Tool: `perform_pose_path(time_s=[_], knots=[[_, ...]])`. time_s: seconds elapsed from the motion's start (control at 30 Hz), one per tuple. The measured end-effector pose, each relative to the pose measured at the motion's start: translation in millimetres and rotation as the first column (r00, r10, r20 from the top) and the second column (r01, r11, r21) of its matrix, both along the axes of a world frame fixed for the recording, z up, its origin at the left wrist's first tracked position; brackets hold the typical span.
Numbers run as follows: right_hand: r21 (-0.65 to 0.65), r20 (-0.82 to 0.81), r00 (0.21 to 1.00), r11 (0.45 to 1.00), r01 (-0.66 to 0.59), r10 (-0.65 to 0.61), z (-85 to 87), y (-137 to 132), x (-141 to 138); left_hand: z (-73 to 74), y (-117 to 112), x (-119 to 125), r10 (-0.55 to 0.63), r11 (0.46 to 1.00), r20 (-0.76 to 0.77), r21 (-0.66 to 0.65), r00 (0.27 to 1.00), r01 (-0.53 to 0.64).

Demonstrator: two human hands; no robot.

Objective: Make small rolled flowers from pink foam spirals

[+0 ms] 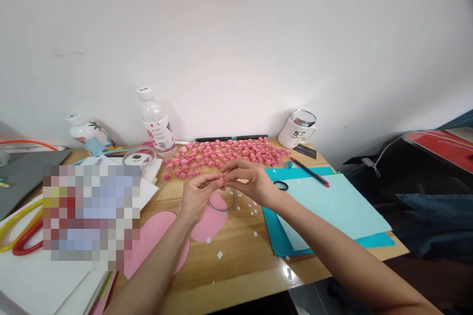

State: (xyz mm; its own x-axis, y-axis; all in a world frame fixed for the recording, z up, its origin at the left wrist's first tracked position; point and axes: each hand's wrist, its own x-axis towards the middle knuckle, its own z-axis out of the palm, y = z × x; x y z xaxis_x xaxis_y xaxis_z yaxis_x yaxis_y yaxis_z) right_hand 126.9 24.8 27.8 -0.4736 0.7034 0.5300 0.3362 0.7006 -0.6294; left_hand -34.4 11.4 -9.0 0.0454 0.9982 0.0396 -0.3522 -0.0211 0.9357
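Note:
Between the fingertips of both hands is a small pink paper rose, mostly covered by the fingers. My left hand pinches it from the left, and my right hand grips it from the right. Below the hands, a ring-shaped roll of tape rests partly on a pink paper circle. Another pink paper circle lies under my left forearm. Just behind the hands, many rolled pink paper roses are spread over the wooden table.
Teal and pale blue paper sheets lie at right, with a red-tipped pen by them. A white mug and a plastic bottle stand along the wall. Left are stacked papers and red-handled scissors. Tiny white paper bits are scattered about.

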Motion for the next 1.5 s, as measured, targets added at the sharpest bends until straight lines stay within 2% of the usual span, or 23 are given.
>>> perform_pose_path(time_s=[0.07, 0.13, 0.2, 0.27, 0.33, 0.37, 0.43, 0.53, 0.6, 0.63, 0.7, 0.77, 0.83, 0.9, 0.93, 0.97, 1.0, 1.03, 1.13, 1.17, 1.23, 1.33, 1.5], knots=[[0.065, 0.044, 0.999, 0.998, 0.013, -0.016, -0.4, 0, 3, -0.5, -1, 1, 0.014, 1.0, -0.04, 0.02, 0.999, -0.014], [0.0, -0.004, 0.999, 0.999, 0.034, -0.034, -1.3, -2, 2, -0.3, -2, 2, 0.083, 0.995, -0.075, 0.053, 0.994, -0.079], [-0.212, -0.103, 0.993, 0.977, 0.036, -0.06, -2.3, -5, -2, 1.4, -4, 4, 0.181, 0.979, -0.125, 0.12, 0.976, -0.166], [-0.438, -0.158, 0.984, 0.899, 0.009, -0.087, -2.6, -7, -7, 4.4, -6, 5, 0.264, 0.95, -0.194, 0.221, 0.945, -0.221], [-0.55, -0.153, 0.984, 0.835, -0.009, -0.09, -1.9, -9, -10, 8.0, -9, 5, 0.328, 0.917, -0.248, 0.314, 0.912, -0.245], [-0.555, -0.139, 0.986, 0.832, -0.006, -0.086, -1.4, -9, -10, 9.5, -10, 5, 0.354, 0.904, -0.256, 0.341, 0.899, -0.259], [-0.476, -0.091, 0.993, 0.879, 0.02, -0.072, -0.2, -10, -8, 11.3, -12, 5, 0.375, 0.896, -0.251, 0.345, 0.893, -0.279], [-0.203, 0.054, 0.997, 0.977, 0.063, -0.053, 2.3, -11, -1, 9.7, -12, 5, 0.308, 0.931, -0.217, 0.269, 0.926, -0.247], [-0.071, 0.127, 0.991, 0.997, 0.038, -0.029, 4.5, -12, 4, 6.6, -10, 5, 0.246, 0.953, -0.17, 0.222, 0.954, -0.206], [-0.06, 0.127, 0.992, 0.998, 0.017, -0.01, 5.5, -13, 5, 5.1, -10, 5, 0.221, 0.96, -0.145, 0.207, 0.964, -0.189], [-0.164, 0.041, 0.999, 0.986, -0.021, 0.028, 6.2, -13, 6, 3.2, -8, 5, 0.171, 0.971, -0.114, 0.186, 0.979, -0.148], [-0.402, -0.111, 0.993, 0.913, -0.07, 0.028, 4.8, -12, 6, 3.4, -8, 6, 0.134, 0.979, -0.114, 0.171, 0.984, -0.114], [-0.661, -0.274, 0.962, 0.73, -0.173, -0.02, 1.7, -11, 4, 5.2, -9, 7, 0.144, 0.98, -0.132, 0.16, 0.981, -0.122], [-0.807, -0.405, 0.908, 0.509, -0.3, -0.108, -1.6, -9, 3, 7.5, -9, 8, 0.196, 0.973, -0.148, 0.155, 0.969, -0.173], [-0.834, -0.444, 0.883, 0.43, -0.347, -0.15, -2.8, -9, 3, 8.4, -9, 8, 0.223, 0.968, -0.144, 0.151, 0.964, -0.201], [-0.84, -0.465, 0.867, 0.396, -0.37, -0.179, -3.4, -9, 2, 9.0, -8, 8, 0.235, 0.966, -0.132, 0.143, 0.963, -0.216], [-0.833, -0.471, 0.862, 0.414, -0.366, -0.187, -3.3, -8, 2, 9.1, -8, 8, 0.223, 0.969, -0.112, 0.128, 0.968, -0.209], [-0.813, -0.463, 0.867, 0.476, -0.335, -0.181, -2.5, -9, 2, 8.8, -7, 7, 0.19, 0.978, -0.086, 0.103, 0.978, -0.181], [-0.647, -0.367, 0.926, 0.74, -0.183, -0.091, 3.2, -10, 2, 6.3, -4, 7, 0.045, 0.999, 0.028, -0.021, 0.999, -0.044], [-0.573, -0.314, 0.948, 0.807, -0.143, -0.055, 5.4, -10, 2, 5.3, -3, 7, 0.006, 0.998, 0.068, -0.06, 0.998, -0.002], [-0.432, -0.204, 0.979, 0.896, -0.104, 0.016, 8.8, -10, 1, 3.7, -3, 7, -0.037, 0.993, 0.132, -0.108, 0.991, 0.052], [-0.249, -0.098, 0.994, 0.965, -0.077, 0.054, 10.3, -9, 0, 3.3, -4, 7, -0.07, 0.989, 0.157, -0.119, 0.985, 0.089], [-0.06, 0.025, 1.0, 0.998, -0.016, 0.018, 9.0, -7, 0, 5.0, -5, 7, -0.053, 0.989, 0.138, -0.129, 0.989, 0.071]])
